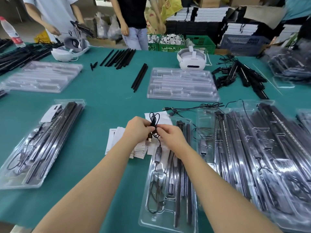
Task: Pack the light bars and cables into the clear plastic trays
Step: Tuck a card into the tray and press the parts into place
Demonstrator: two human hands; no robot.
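Left hand point(137, 129) and right hand point(170, 137) meeting above table centre, fingers of both curled and pinching coiled black cable point(154, 125), held just above paper leaflets point(127, 145). USB plug point(149, 140) hanging below left fingers. Cable's inline controller point(158, 153) trailing into clear tray point(170, 182) near front edge; light bars point(180, 174) seated in that tray. Filled trays point(260, 157) stacked toward right edge. Empty tray point(182, 84) further back.

Both bare forearms reach up from the bottom edge to mid-frame, where the left hand point(137, 130) and right hand point(170, 137) meet, fingers curled and pinching.
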